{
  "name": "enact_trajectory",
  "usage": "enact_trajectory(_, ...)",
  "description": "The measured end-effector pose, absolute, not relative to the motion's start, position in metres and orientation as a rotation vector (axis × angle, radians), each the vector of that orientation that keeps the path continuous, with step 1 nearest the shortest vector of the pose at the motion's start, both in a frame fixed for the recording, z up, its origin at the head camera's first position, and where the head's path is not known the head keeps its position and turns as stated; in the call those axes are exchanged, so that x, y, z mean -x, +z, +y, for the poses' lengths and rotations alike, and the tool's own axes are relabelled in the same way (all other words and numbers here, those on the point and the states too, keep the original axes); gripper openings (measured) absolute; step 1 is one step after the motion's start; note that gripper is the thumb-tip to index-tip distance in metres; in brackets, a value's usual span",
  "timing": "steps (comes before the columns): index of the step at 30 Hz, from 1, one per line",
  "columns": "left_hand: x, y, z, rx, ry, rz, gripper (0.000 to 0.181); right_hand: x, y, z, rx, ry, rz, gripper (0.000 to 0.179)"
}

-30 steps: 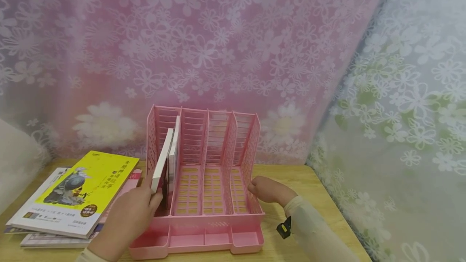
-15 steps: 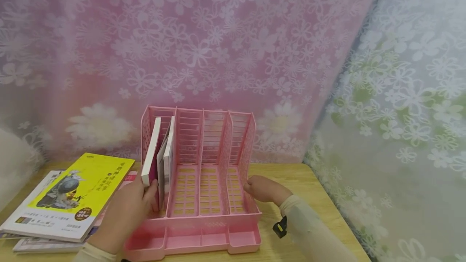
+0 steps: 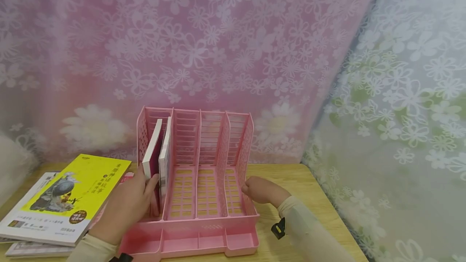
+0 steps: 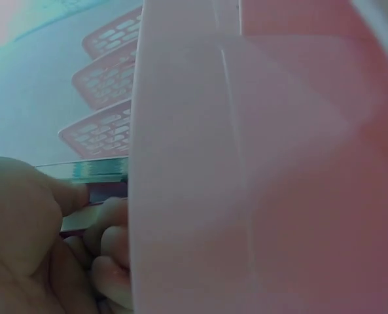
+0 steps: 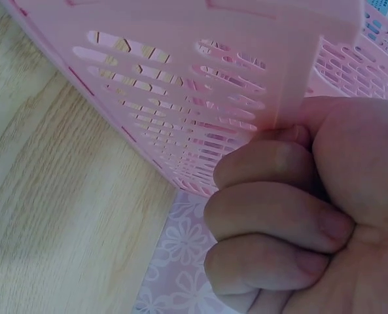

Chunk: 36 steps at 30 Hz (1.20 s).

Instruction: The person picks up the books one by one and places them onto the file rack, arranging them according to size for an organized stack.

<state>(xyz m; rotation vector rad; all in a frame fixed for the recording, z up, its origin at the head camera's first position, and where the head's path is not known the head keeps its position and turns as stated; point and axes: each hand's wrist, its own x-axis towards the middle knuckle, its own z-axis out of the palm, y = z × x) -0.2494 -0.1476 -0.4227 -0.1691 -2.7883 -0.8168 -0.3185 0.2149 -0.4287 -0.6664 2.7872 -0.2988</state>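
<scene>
A pink plastic file rack (image 3: pixel 209 227) with upright dividers stands on the table. In its leftmost slot my left hand (image 3: pixel 125 207) pinches the front edge of a book with a magenta cover (image 3: pixel 152 144), thumb on the cover side. The book leans slightly, its top to the right. Beside it in the same slot stands another white-edged book (image 3: pixel 165 155), against the divider. My right hand (image 3: pixel 265 190) grips the front edge of the rack's right side panel; in the right wrist view its fingers (image 5: pixel 265 209) are curled beside the perforated panel (image 5: pixel 180 85).
To the left lies a stack of books, a yellow-and-white one (image 3: pixel 69 199) on top. The rack's front has a row of shallow trays (image 3: pixel 180 242). A pink floral curtain (image 3: pixel 204 51) hangs behind the wooden table (image 3: pixel 309 205), a whitish one (image 3: pixel 411 132) at the right.
The magenta book has gone farther back into the leftmost slot with my left hand. The gap within the other books there has closed. My right hand keeps its grip; the view has shifted slightly.
</scene>
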Motion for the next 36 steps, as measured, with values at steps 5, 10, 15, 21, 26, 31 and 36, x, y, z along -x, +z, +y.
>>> enact_trajectory(5, 0.247, -0.421, -0.148, 0.2, -0.851, -2.812, 0.046, 0.319, -0.428, 0.213, 0.653, -0.354, 2.777, 0.041)
enact_trajectory(10, 0.241, -0.42, -0.146, 0.204, -0.886, -2.824, 0.062, 0.319, -0.43, 0.212, 0.633, -0.385, 2.762, 0.042)
enact_trajectory(15, 0.234, -0.417, -0.145, 0.34, -0.793, -2.867, 0.066, 0.318, -0.428, 0.212, 0.615, -0.375, 2.772, 0.039)
enact_trajectory(21, 0.232, -0.414, -0.156, 0.304, -0.76, -2.809, 0.06, 0.317, -0.427, 0.211, 0.591, -0.378, 2.779, 0.035)
enact_trajectory(26, 0.232, -0.413, -0.169, 0.279, -0.813, -2.715, 0.055, 0.32, -0.43, 0.212, 0.621, -0.385, 2.776, 0.036)
enact_trajectory(31, 0.228, -0.41, -0.172, 0.357, -0.881, -2.677, 0.067, 0.319, -0.433, 0.215, 0.6, -0.447, 2.757, 0.041)
enact_trajectory(36, 0.221, -0.405, -0.171, 0.442, -0.912, -2.621, 0.059, 0.315, -0.436, 0.221, 0.552, -0.584, 2.733, 0.043)
